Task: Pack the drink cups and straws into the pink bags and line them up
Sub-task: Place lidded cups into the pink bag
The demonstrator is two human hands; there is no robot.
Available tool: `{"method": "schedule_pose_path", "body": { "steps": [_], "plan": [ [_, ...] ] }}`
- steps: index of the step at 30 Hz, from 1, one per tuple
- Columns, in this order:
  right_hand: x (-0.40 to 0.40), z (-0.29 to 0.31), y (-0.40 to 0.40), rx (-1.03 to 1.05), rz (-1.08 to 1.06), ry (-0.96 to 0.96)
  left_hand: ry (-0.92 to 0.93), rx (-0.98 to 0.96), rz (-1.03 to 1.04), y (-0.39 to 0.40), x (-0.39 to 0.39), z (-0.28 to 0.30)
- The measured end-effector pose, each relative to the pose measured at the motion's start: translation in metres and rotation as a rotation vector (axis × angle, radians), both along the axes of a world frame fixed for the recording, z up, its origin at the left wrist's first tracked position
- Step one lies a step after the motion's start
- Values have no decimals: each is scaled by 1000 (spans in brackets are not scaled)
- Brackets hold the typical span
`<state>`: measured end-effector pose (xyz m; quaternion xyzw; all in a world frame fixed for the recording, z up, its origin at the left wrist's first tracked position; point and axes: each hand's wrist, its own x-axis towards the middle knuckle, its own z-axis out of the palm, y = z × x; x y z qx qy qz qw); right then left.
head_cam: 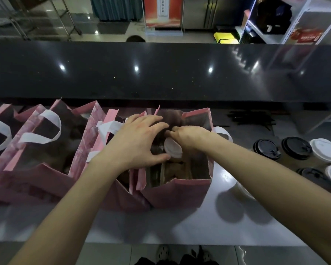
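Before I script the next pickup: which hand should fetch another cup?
Probably the right hand: the loose lidded cups stand on its side of the open pink bag; the left hand would cross over.

Both bare forearms reach forward and converge toward twelve o'clock. The left hand [139, 139] lies palm down, fingers spread and slightly bent, thumb pointing toward three o'clock. The right hand [187, 137] angles toward ten o'clock, its fingers curled downward, fingertips hidden.

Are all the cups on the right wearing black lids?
No. Beside the black-lidded cups stand white-lidded cups too.
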<state>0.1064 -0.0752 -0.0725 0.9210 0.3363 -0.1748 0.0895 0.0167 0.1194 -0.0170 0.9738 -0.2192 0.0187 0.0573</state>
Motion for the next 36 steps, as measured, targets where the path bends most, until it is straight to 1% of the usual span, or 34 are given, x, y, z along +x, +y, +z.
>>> {"method": "schedule_pose_path", "body": {
  "steps": [3,8,11,13,15,17,19,22,25,27,30,34,36],
  "plan": [
    [-11,23,-8,100,-73,5,-78,-28,13,-5,-1,8],
    [-37,73,-66,445,-231,-145,-243,2,14,-28,0,28],
    [-60,90,-114,603,-332,-291,-250,22,-4,-55,1,34],
    [-73,91,-144,646,-402,-355,-229,34,-8,-77,1,34],
    [-83,83,-172,583,-472,-314,-180,17,-2,-101,-2,32],
    [-93,69,-194,432,-503,-191,-123,7,1,-122,-5,28],
    [-102,50,-210,300,-485,-61,-88,19,10,-139,-10,21],
    [-112,15,-221,189,-464,88,-76,28,76,-152,-16,12],
    [-115,-15,-216,49,-386,147,-29,-5,138,-155,-28,12],
    [-112,-19,-216,60,-353,120,-9,-38,171,-149,-36,14],
    [-101,16,-221,212,-363,-16,0,-27,230,-131,-42,16],
    [-82,93,-212,589,-370,-333,-38,-14,269,-105,-50,18],
    [-76,122,-188,768,-327,-388,-72,-10,272,-93,-55,19]
  ]
}}
